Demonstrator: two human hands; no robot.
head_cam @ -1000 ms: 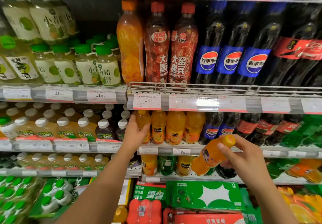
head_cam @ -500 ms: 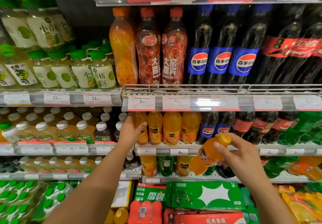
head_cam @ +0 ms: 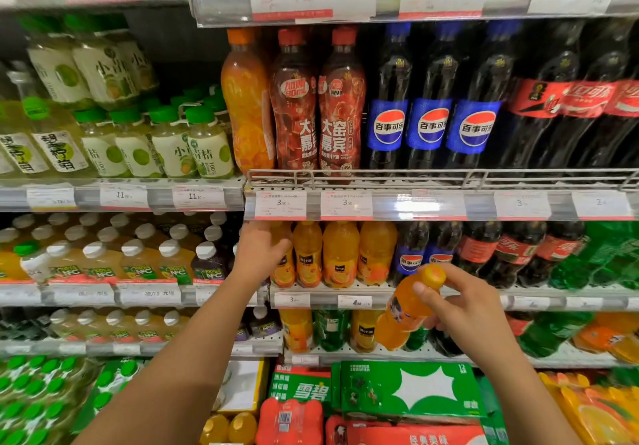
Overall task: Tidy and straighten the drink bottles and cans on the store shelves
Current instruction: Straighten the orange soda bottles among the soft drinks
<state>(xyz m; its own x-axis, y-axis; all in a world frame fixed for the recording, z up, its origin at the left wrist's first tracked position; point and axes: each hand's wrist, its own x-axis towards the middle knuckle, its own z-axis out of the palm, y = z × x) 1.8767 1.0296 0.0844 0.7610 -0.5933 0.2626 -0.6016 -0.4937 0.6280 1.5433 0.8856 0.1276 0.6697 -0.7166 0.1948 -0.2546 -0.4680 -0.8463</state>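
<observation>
Two hands are at work, each on an orange drink. The right hand [head_cam: 473, 309] pinches a small orange bottle [head_cam: 406, 309] near its neck, thumb on the near side just below the cap and fingers curled behind — a grip high on the bottle, which leaves the base free to be set down first. It hangs tilted, cap up and to the right, in front of the shelf edge and off any shelf, so it looks like a stray waiting for a slot. The left hand [head_cam: 264, 251] reaches into the row of orange juice bottles [head_cam: 340, 254] one shelf below the cola; its fingers wrap the leftmost bottle [head_cam: 285, 264] of that row, though how firmly they close cannot be told, since the fingertips are hidden behind the bottle. My guess is that this hand is steadying or shifting the row to open a gap for the held one.

Beside the juice stand small Pepsi bottles [head_cam: 411, 258], then red-labelled cola — all upright and facing forward. Above, behind a wire rail [head_cam: 442, 176], tall bottles stand in tidy ranks. Price tags [head_cam: 280, 204] run along each shelf lip.
</observation>
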